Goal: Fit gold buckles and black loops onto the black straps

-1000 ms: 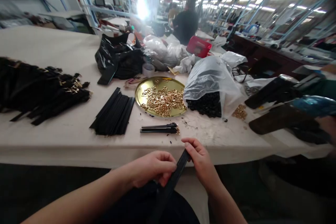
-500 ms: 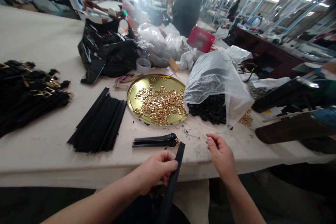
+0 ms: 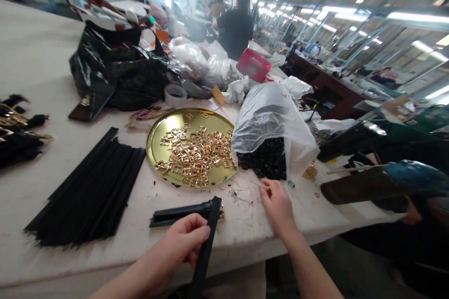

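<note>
My left hand (image 3: 187,243) is closed round a flat black strap (image 3: 205,247), which slants up past the thumb over the table edge. My right hand (image 3: 278,205) is at the mouth of a clear plastic bag (image 3: 268,107). Its fingers are curled together by the bag's lower lip; what they hold, if anything, I cannot make out. Small black pieces (image 3: 263,159) fill the bag's opening. Just beyond my left hand lie a few black straps with gold buckles (image 3: 180,212). Further back, a round gold tray (image 3: 157,138) bears a heap of gold buckles (image 3: 199,154).
A fanned stack of black straps (image 3: 91,191) lies on the left, with buckled straps (image 3: 17,135) beyond it. A black plastic bag (image 3: 119,65), a tape roll (image 3: 175,95) and a red container (image 3: 253,64) stand behind. Dark rounded objects (image 3: 358,187) are at right, near another person.
The view has shifted, so the table things sit further left. My right hand has moved forward to the plastic bag's mouth. My left hand still holds the strap.
</note>
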{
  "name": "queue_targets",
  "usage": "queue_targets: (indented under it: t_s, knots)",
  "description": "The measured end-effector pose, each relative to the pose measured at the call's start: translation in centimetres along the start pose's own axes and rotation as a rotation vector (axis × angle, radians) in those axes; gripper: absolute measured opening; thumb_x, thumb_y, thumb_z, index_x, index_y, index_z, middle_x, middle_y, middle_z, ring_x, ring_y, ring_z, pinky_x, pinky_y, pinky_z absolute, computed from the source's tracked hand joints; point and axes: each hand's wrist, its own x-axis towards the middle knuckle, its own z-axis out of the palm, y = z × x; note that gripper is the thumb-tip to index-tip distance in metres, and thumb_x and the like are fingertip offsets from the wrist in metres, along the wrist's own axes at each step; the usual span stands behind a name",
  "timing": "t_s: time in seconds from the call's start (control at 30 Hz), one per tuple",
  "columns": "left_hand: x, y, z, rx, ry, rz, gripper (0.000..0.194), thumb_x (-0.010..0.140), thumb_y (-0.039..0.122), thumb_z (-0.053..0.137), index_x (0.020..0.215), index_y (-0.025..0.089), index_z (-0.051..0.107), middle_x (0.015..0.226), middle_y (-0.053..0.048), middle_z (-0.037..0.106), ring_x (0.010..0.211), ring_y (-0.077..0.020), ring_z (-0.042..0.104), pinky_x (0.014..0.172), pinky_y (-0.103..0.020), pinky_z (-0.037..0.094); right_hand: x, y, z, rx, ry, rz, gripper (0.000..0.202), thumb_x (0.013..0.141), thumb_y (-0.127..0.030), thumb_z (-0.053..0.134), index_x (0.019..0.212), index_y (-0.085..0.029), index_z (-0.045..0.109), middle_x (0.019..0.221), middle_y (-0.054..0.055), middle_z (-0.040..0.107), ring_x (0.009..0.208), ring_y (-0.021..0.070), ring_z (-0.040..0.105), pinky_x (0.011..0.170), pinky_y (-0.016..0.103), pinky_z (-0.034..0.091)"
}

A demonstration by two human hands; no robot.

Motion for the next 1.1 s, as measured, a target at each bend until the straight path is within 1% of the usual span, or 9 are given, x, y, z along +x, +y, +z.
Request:
queue_targets:
  t_s: [0.1,0.2,0.33,0.43,0.57,0.7,0.83,0.97,1.1]
  knots:
    - [-0.2,0.0,0.2,0.014,-0.027,0.021,0.03,0.066,0.042,0.059,0.073,0.017,0.045,0.055,0.007,0.045,0.045,-0.0054,0.038,0.045,-0.018,0.03,1.4,0.1,0.1,0.025,0.035,0.048,0.025,0.08,-0.026,0.044,0.098,-0.014,0.057,0.097,0.013,0.054,0.087,0.0246,0.052,0.078,0.037,0.039]
    - [-0.7,0.1,0.5,0.032,-0.043,0.05,0.032,0.066,0.045,0.059,0.073,0.017,0.045,0.055,0.008,0.043,0.045,-0.0055,0.037,0.044,-0.018,0.028,2.9,0.1,0.2,0.083,0.014,0.073,0.016,0.074,-0.021,0.051,0.086,-0.016,0.061,0.088,0.01,0.055,0.08,0.023,0.052,0.075,0.036,0.038]
    - [-1.7,0.0,0.5,0.072,0.012,0.107,0.036,0.066,0.049,0.059,0.071,0.017,0.044,0.054,0.009,0.038,0.046,-0.0047,0.033,0.044,-0.017,0.023,2.8,-0.5,-0.1,0.215,0.007,0.104,0.005,0.069,-0.019,0.055,0.073,-0.018,0.059,0.078,0.006,0.054,0.075,0.0212,0.051,0.074,0.035,0.037]
    - [-2.4,-0.2,0.7,0.059,0.016,0.145,0.037,0.067,0.05,0.058,0.072,0.017,0.042,0.058,0.007,0.045,0.05,-0.0066,0.044,0.049,-0.018,0.03,0.9,-2.0,-1.0,0.37,-0.019,0.144,0.009,0.07,-0.028,0.058,0.071,-0.019,0.054,0.072,0.003,0.054,0.069,0.0199,0.051,0.069,0.035,0.039]
    - [-3.1,0.0,1.7,0.067,-0.008,0.221,0.027,0.07,0.04,0.055,0.082,0.018,0.043,0.068,0.003,0.055,0.06,-0.0113,0.055,0.061,-0.025,0.042,-3.3,-5.2,-2.5,0.644,-0.153,0.175,0.026,0.073,-0.044,0.057,0.071,-0.019,0.049,0.062,0.0,0.055,0.058,0.0159,0.053,0.057,0.03,0.043]
    - [-3.4,0.0,2.7,0.251,-0.02,0.345,0.019,0.073,0.031,0.048,0.085,0.017,0.045,0.067,0.004,0.051,0.05,-0.0083,0.049,0.05,-0.021,0.039,-7.2,-7.8,-4.0,1.054,-0.235,0.267,0.028,0.069,-0.042,0.064,0.07,-0.019,0.048,0.059,-0.004,0.053,0.053,0.0106,0.05,0.055,0.024,0.041]
    - [-3.6,-0.3,3.0,0.474,0.012,0.475,0.02,0.076,0.037,0.048,0.079,0.017,0.046,0.061,0.006,0.045,0.044,-0.0063,0.039,0.042,-0.018,0.032,-9.2,-9.5,-5.3,1.516,-0.264,0.429,0.027,0.066,-0.038,0.07,0.072,-0.019,0.052,0.062,-0.004,0.057,0.053,0.008,0.049,0.055,0.022,0.039]
    - [-4.0,-0.8,3.2,0.523,0.084,0.514,0.021,0.077,0.039,0.048,0.072,0.019,0.043,0.058,0.007,0.042,0.044,-0.0076,0.039,0.043,-0.019,0.032,-10.1,-11.1,-5.9,1.651,-0.267,0.538,0.024,0.067,-0.038,0.07,0.072,-0.019,0.056,0.069,-0.001,0.062,0.057,0.0094,0.053,0.058,0.023,0.043]
    - [-4.3,-1.2,3.5,0.656,0.193,0.584,0.018,0.077,0.035,0.048,0.07,0.019,0.046,0.059,0.005,0.046,0.051,-0.0103,0.042,0.049,-0.02,0.032,-10.7,-11.8,-5.1,1.694,-0.184,0.619,0.022,0.064,-0.033,0.073,0.074,-0.021,0.057,0.069,-0.003,0.06,0.061,0.0103,0.058,0.062,0.024,0.046]
